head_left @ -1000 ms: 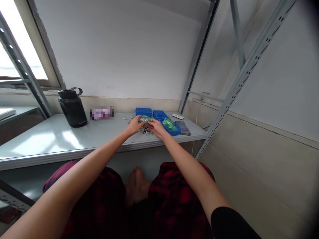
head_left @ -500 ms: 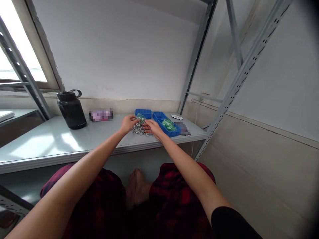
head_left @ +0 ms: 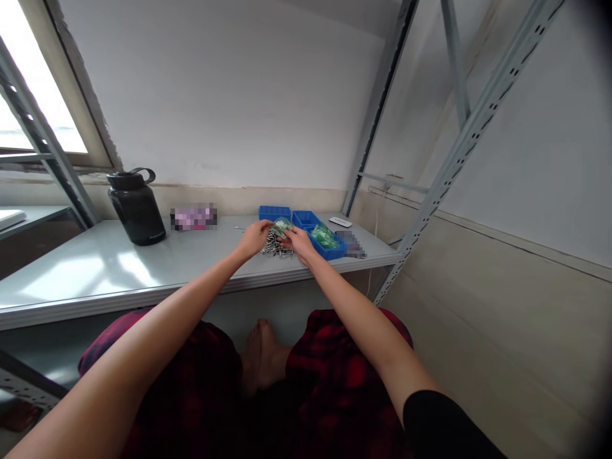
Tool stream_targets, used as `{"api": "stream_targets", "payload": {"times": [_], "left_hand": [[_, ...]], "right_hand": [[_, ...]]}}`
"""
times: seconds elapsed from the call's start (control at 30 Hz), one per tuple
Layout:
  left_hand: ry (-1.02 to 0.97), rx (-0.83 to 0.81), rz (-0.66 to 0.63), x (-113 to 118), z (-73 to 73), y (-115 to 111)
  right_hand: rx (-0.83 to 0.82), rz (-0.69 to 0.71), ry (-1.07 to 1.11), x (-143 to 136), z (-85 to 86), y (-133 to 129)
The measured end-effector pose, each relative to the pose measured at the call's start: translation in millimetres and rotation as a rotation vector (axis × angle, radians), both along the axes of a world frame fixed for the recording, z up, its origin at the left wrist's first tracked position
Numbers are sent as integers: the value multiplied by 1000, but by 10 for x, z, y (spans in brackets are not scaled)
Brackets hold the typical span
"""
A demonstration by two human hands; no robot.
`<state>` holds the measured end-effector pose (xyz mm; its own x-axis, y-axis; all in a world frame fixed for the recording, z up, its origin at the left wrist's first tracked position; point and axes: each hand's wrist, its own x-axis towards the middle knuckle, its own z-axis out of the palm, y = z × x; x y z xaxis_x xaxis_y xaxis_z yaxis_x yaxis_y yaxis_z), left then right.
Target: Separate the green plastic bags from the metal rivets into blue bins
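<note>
Between my two hands is a small clear-and-green plastic bag (head_left: 282, 224), raised over a loose pile of thin silvery metal pieces (head_left: 275, 247) that look like rivets or nails. My left hand (head_left: 257, 236) has its fingers closed at the bag's left side. From the right, my right hand (head_left: 301, 243) pinches the bag's lower edge, its fingers partly over the pile. Just right of that hand, a blue tray (head_left: 335, 254) holds more green plastic bags (head_left: 324, 236). What is inside the held bag is too small to make out.
Two more blue trays (head_left: 274, 212) stand toward the wall. A black bottle (head_left: 137, 210) and a blurred pinkish item (head_left: 194, 217) are on the left. At right lie a white flat object (head_left: 340, 222) and a blurred dark item (head_left: 351, 243). Metal shelf posts (head_left: 459, 153) flank the tabletop.
The plastic bag has moved a little to the right, and my left hand has shifted right with it. My right hand's fingers have closed on the bag's edge.
</note>
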<state>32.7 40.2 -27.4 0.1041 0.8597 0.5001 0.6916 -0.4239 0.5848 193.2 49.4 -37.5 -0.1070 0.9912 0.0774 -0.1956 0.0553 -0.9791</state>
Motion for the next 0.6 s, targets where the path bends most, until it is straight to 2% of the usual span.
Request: {"api": "stream_targets", "payload": {"times": [0.07, 0.2, 0.37, 0.6], "left_hand": [[-59, -39, 32, -26, 9, 10], [-108, -151, 13, -77, 4, 59], [-136, -162, 18, -100, -6, 91], [-160, -177, -7, -94, 43, 27]], "right_hand": [[21, 4, -47, 4, 6, 11], [70, 59, -144, 13, 3, -5], [95, 26, -181, 41, 0, -10], [139, 28, -235, 43, 2, 13]]}}
